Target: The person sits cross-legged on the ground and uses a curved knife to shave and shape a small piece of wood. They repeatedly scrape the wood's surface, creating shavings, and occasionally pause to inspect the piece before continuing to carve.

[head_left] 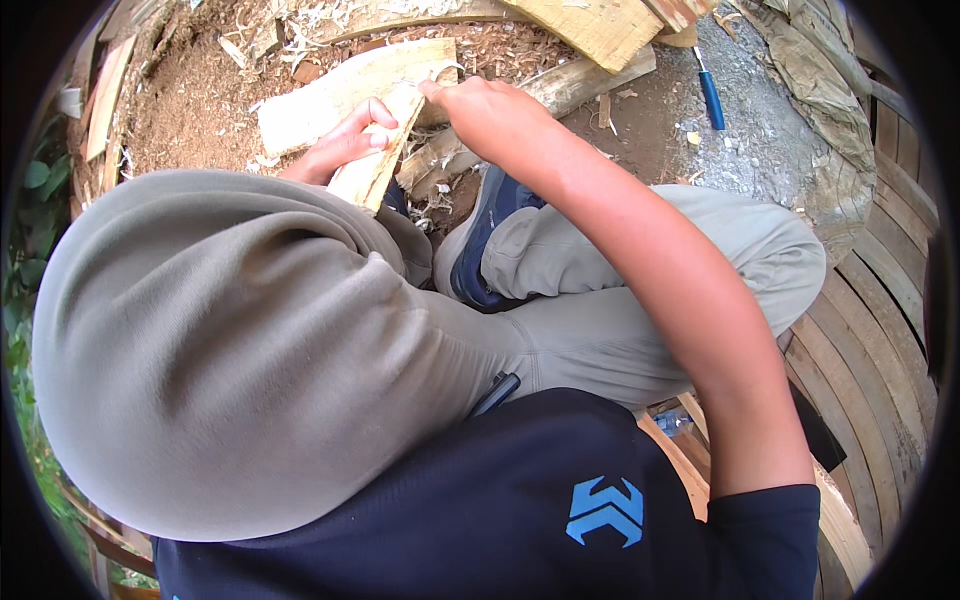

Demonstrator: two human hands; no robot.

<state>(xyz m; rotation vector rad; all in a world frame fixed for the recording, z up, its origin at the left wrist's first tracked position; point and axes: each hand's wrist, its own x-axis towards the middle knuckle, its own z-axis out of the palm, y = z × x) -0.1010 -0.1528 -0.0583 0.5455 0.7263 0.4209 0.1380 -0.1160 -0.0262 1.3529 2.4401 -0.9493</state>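
Observation:
My left hand (350,145) is closed around the edge of a short, pale piece of wood (368,178), its thumb pressed on the near face. The piece stands tilted beyond my raised left knee. At its far end is my right hand (485,115), fingers curled and pressed together against the upper edge. Whatever that hand grips is hidden by the fingers. A thin pale curl, like a wood shaving, shows just past the fingertips. Behind both hands lies a wider pale plank (315,105) on the ground.
Wood shavings and sawdust cover the ground (190,110). A rough pole (570,85) lies under my right wrist, with thick boards (590,30) beyond. A blue-handled tool (711,100) rests at far right. My shoe (475,255) is close below the work; wooden slats (860,330) line the right side.

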